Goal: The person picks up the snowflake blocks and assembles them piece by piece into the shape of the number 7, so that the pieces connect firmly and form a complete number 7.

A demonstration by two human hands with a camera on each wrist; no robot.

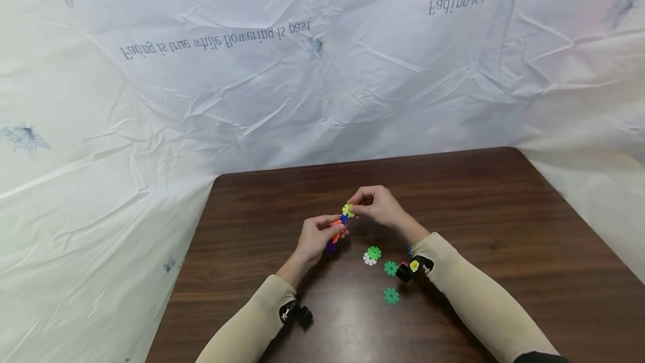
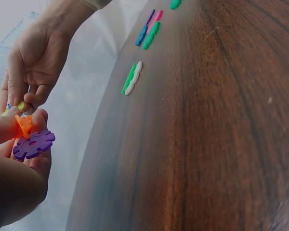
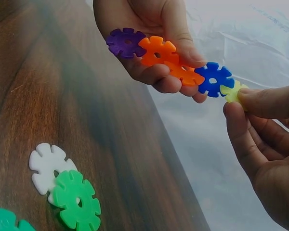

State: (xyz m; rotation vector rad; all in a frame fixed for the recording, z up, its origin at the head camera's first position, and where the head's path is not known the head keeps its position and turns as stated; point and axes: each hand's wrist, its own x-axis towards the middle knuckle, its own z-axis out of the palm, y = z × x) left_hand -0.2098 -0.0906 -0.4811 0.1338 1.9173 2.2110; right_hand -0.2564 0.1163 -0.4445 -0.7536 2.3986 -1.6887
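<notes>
Your left hand [image 1: 313,237] and your right hand [image 1: 380,207] work close together at the far end of a short chain, held up over the dark brown wood-grain table [image 1: 242,212]. Your left thumb and fingers pinch the middle of it, at two notched orange plastic discs [image 3: 149,50] [image 3: 190,78]. A notched purple plastic disc [image 3: 118,45] sticks out at the near end, and a notched blue plastic disc [image 3: 222,77] at the far end, just past your left fingertips.

The chain's long axis runs away from you and slightly rightward, from purple to blue. Your right thumb and forefinger pinch a small-looking, notched yellow plastic disc [image 3: 233,91] right at that blue end, so your right hand is the nearer one to the join.

The relation that seems to count is yellow's rim against blue's: they overlap, but you cannot tell from here whether the slots are fully seated. Judging by that, any push belongs along the chain's axis, with your left grip bracing the orange pair.
</notes>
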